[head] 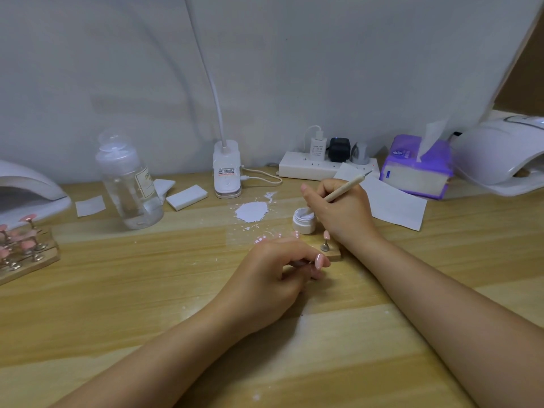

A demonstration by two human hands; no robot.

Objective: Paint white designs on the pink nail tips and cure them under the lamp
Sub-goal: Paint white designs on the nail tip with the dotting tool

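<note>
My right hand [341, 210] grips a thin wooden-handled brush [346, 189], its tip dipped into a small open white jar of white gel [304, 220]. My left hand [279, 275] pinches a small metal stand with a pink nail tip [319, 260] between thumb and fingers, low over the table. Just behind it, one pink nail tip on a metal stand [326, 240] sits on a small wooden block [334, 254]. A wooden board with several pink nail tips on stands [23, 248] lies at the far left. Curing lamps stand at the left edge [26, 189] and right edge [500, 160].
A clear plastic bottle [129, 184], white pads [187, 197], a clip desk lamp [226, 172], a power strip with plugs [318, 166], a purple tissue pack [418, 169] and a white paper sheet [394, 204] line the back. A white smear [251, 212] marks the wooden table.
</note>
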